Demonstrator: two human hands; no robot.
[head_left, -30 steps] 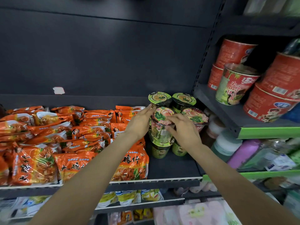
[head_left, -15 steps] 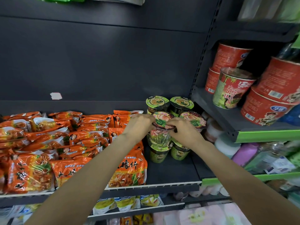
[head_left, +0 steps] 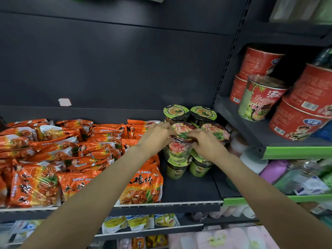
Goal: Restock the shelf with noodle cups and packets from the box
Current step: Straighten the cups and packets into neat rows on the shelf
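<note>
Left of my hands, the orange noodle packets (head_left: pixel 75 155) lie heaped on the shelf (head_left: pixel 188 191), unchanged over the last second. My left hand (head_left: pixel 154 139) has closed in: a second ago its fingers were stretched along the side of the pink-lidded noodle cup (head_left: pixel 179 144); now they curl over the left edge of its rim. My right hand (head_left: pixel 206 144) has likewise drawn in and now grips the right edge of the rim, so both hands clamp the same cup from opposite sides. That cup sits between my hands on top of a green cup (head_left: pixel 177 169), with a second stacked pair (head_left: pixel 213 133) just beyond my right hand and two green-lidded cups (head_left: pixel 188 113) behind. I judge the cup to be seated and undergoing final squaring on its stack; release appears near. The supply box is not in view. Risk noted: the two-high stack could tip if pressed unevenly.
</note>
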